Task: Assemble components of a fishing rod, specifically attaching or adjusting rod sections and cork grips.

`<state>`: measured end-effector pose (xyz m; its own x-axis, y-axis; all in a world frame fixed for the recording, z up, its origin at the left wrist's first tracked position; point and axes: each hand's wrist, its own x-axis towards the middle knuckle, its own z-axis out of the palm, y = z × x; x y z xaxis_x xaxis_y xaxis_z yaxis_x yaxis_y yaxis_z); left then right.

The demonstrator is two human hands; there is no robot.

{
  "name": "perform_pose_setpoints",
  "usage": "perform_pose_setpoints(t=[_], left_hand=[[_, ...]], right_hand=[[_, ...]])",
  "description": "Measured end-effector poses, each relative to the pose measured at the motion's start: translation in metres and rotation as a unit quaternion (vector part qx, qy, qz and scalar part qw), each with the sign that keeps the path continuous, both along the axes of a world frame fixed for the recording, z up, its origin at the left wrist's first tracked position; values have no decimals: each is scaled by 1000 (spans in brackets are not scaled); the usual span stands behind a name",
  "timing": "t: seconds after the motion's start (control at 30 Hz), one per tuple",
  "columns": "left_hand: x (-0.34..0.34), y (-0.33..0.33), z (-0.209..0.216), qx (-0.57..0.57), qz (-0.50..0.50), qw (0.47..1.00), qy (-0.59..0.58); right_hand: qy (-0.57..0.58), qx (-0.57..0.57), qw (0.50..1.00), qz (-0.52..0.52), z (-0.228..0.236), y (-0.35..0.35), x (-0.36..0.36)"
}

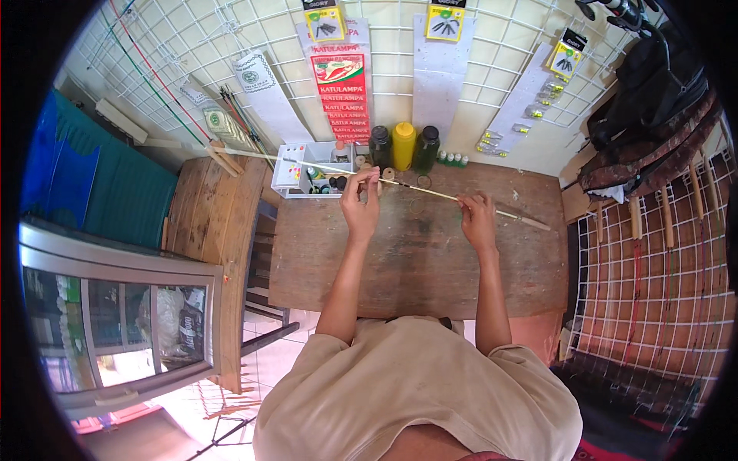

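A thin, pale yellow fishing rod (pixel 430 190) is held slantwise above the wooden table, its right end lower in the picture and thicker, like a wooden handle. Dark bands mark its middle. My left hand (pixel 360 203) pinches it left of those bands, thumb and fingertips together. Farther right, my right hand (pixel 478 219) has its fingers closed around the rod near the handle end. The rod's long left part runs past a white organizer tray (pixel 287 184) toward the wall, where it blurs.
Behind the rod stand a yellow bottle (pixel 403 146) and two dark bottles (pixel 427 150), with several small vials (pixel 453 159) beside them. A wire grid (pixel 396 73) carries hanging packets. The wooden table (pixel 415 261) lies below my hands. A glass-fronted cabinet (pixel 123 323) stands left, and black bags (pixel 653 107) hang right.
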<state>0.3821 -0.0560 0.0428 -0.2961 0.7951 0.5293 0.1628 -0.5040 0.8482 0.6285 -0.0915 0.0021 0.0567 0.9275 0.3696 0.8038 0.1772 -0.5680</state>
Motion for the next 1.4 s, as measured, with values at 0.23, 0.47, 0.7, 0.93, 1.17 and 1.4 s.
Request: perform_pose_setpoints(t=[0.23, 0.47, 0.7, 0.93, 1.17, 1.4], left_hand=[[-69, 5, -47, -148, -104, 981, -65], [-113, 6, -85, -209, -139, 967, -39], [-131, 1, -94, -269, -166, 947, -53], [-139, 1, -90, -285, -198, 937, -45], [-156, 1, -98, -274, -159, 947, -60], [-163, 2, -110, -278, -141, 946, -86]], right_hand=[[-109, -20, 992, -64, -24, 8, -47], [-91, -43, 994, -30, -38, 3, -125], [-3, 0, 999, 46, -28, 12, -191], [0, -2, 995, 99, -25, 24, -220], [-5, -4, 998, 63, -37, 22, -208], [-41, -19, 998, 32, -33, 19, -210]])
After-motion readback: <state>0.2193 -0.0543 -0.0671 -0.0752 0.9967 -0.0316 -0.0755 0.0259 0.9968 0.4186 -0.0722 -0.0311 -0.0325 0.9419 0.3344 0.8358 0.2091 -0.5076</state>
